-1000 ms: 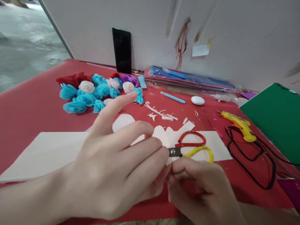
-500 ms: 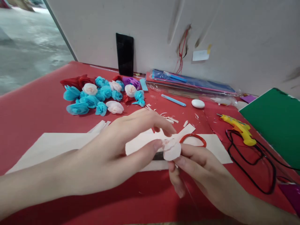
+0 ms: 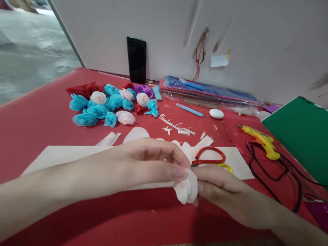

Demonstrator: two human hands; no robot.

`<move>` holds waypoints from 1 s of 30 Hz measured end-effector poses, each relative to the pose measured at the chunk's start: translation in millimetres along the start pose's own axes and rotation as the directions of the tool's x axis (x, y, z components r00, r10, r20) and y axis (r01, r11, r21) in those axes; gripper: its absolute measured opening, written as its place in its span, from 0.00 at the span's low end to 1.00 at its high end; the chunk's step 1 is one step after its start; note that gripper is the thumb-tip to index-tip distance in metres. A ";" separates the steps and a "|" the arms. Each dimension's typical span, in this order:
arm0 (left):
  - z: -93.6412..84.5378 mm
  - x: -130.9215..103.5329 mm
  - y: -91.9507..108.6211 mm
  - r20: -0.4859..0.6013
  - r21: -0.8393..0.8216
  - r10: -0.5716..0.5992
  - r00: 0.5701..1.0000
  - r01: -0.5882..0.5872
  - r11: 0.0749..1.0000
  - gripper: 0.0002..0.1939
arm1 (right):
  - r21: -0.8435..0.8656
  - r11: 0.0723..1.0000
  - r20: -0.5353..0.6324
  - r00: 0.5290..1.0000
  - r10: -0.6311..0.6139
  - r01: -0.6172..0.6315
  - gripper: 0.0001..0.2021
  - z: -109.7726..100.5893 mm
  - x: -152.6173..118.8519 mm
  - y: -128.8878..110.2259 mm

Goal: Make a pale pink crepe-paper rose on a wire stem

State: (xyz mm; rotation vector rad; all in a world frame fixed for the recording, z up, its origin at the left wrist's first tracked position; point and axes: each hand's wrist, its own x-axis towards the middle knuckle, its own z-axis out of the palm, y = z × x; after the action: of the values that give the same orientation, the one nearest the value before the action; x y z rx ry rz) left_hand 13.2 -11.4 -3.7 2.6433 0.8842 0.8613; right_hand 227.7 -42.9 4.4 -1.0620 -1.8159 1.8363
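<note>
A pale pink paper flower [image 3: 186, 187] is held between both hands above the red table [image 3: 143, 218]. My left hand [image 3: 153, 162] pinches its petals from the left, fingers curved over the top. From the right, my right hand [image 3: 220, 191] grips the flower's back, and some of its fingertips are hidden behind the petals. Scissors with red [image 3: 210, 161] and yellow handles lie just beyond my right hand, their blades mostly covered. Beneath the hands is a long white paper strip [image 3: 234, 162], with cut petal pieces [image 3: 135, 134] along its far edge.
Blue, pink, red and purple paper flowers [image 3: 98, 111] cluster at the back left. A black phone [image 3: 137, 59] leans on the wall. Rightward are a blue pen [image 3: 189, 110], a white oval object [image 3: 216, 113], a yellow glue gun [image 3: 263, 140] with black cord and a green board [image 3: 302, 136].
The flower has tilted down toward me and moved slightly lower. My left fingers have closed onto its petals, and more of the scissors' handles and the cut pieces shows.
</note>
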 end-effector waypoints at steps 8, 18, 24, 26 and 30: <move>3.7 -2.8 2.2 0.259 -0.277 -0.056 0.964 0.130 0.952 0.04 | -0.085 0.996 0.172 0.985 0.030 -0.015 0.18 -8.4 1.9 0.8; -13.8 13.7 5.2 0.802 -0.464 -0.134 0.582 0.749 0.473 0.04 | 0.073 0.994 0.278 0.956 -0.096 0.079 0.20 -11.2 4.6 14.0; -14.2 7.9 4.4 0.786 -0.541 -0.090 0.612 0.750 0.380 0.07 | 0.196 0.980 0.304 0.947 -0.103 0.043 0.17 -13.4 4.4 17.9; -13.6 6.6 2.3 0.775 -0.562 -0.072 0.628 0.736 0.378 0.08 | 0.261 0.965 0.309 0.948 -0.081 -0.003 0.15 -12.7 3.4 18.0; -9.5 4.3 -2.7 0.776 -0.557 -0.061 0.628 0.727 0.401 0.08 | 0.299 0.951 0.326 0.945 -0.023 -0.080 0.08 -11.1 2.9 17.9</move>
State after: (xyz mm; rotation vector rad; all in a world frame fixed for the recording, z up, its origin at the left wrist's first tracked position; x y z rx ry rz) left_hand 9.1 -6.4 4.9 1.4614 0.6282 0.0649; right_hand 238.2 -35.1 -12.4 -0.7043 -1.6022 2.3326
